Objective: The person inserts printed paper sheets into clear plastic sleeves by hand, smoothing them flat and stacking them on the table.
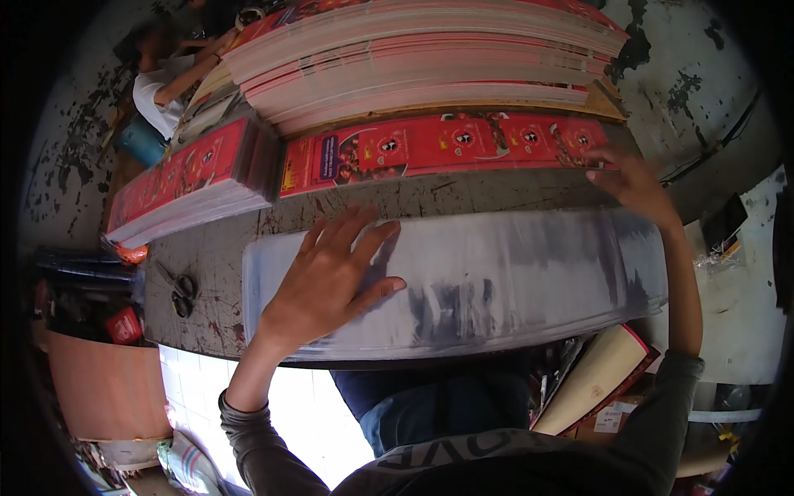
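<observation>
My left hand (331,281) lies with its fingers apart on a stack of clear plastic sleeves (513,273) along the table's front edge. My right hand (630,183) is over the right end of a red printed sheet (447,149), its fingers apart and nothing seen between them. The sheet lies flat behind the sleeves. To the left, a pile of red printed sheets in plastic (178,186) sits at an angle. Tall stacks of printed sheets (422,66) stand behind the red sheet.
Black-handled scissors (183,298) lie on the scratched table (207,326) left of the sleeves. Another person (165,87) is at the far left, one arm reaching toward the stacks. A cardboard box (608,417) is below on the right.
</observation>
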`<state>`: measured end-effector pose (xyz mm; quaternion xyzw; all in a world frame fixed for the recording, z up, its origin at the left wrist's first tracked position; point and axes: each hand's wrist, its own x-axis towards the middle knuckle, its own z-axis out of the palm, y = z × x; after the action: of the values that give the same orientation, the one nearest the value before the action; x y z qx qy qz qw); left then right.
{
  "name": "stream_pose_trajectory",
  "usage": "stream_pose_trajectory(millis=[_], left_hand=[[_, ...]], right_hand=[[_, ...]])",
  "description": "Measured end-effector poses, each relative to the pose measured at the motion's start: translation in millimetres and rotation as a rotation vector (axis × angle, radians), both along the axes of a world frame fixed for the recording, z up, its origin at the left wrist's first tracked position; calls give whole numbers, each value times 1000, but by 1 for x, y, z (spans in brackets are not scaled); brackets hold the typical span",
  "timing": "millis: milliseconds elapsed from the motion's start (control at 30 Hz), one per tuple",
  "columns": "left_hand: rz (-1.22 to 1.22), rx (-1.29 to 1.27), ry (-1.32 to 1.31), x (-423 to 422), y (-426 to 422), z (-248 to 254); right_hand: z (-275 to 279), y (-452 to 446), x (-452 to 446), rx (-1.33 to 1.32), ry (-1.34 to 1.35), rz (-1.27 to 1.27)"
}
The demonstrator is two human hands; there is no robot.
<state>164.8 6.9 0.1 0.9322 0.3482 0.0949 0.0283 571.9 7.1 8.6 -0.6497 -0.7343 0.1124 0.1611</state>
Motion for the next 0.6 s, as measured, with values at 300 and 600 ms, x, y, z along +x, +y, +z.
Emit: stream_pose_trajectory(millis=[300, 600], left_hand=[[-196, -53, -119, 41, 18, -21], [-193, -95, -188, 41, 21, -27]], right_hand=[[54, 78, -71, 681, -370, 117], [49, 191, -61, 1028, -62, 130]])
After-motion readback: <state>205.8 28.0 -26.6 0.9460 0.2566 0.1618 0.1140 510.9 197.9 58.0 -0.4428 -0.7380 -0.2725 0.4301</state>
